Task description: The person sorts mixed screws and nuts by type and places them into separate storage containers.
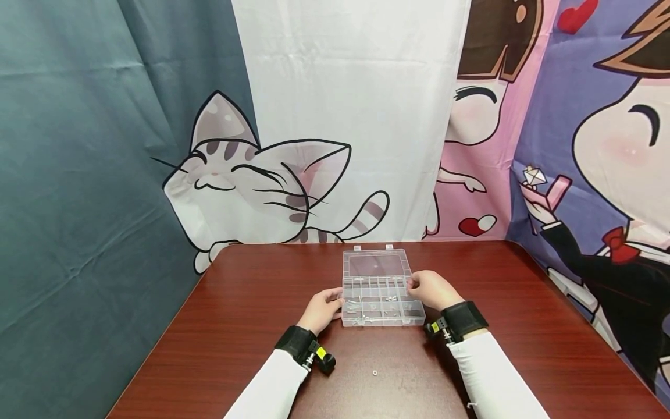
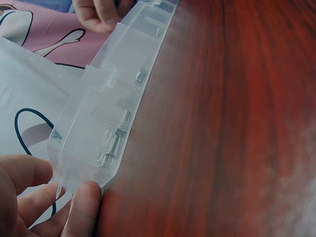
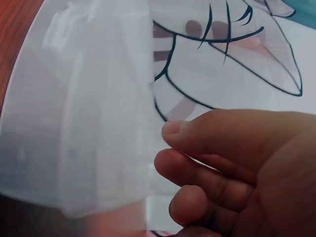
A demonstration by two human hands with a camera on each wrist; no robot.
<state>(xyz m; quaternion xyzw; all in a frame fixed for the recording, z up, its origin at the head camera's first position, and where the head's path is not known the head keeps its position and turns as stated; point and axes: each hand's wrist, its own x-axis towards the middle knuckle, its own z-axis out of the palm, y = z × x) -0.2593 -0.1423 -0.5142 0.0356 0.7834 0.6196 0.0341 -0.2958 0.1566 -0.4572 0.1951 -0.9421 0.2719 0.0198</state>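
A clear plastic compartment box (image 1: 384, 320) stands on the table with its lid (image 1: 377, 265) folded back. Screws or bolts (image 2: 112, 145) and other small metal parts show through its front wall in the left wrist view. My left hand (image 1: 320, 311) grips the box at its left side, thumb and fingers around the corner. At the right side, over the edge of the compartments, is my right hand (image 1: 433, 289). Its fingers (image 3: 178, 168) are loosely bent, the thumb apart from them, and nothing shows between them in the right wrist view.
A tiny pale ring (image 1: 374, 373), perhaps a nut or washer, lies on the brown wooden table (image 1: 251, 279) in front of the box. Behind the table's far edge hangs a printed cloth (image 1: 356, 116). Each wrist wears a black strap with a camera.
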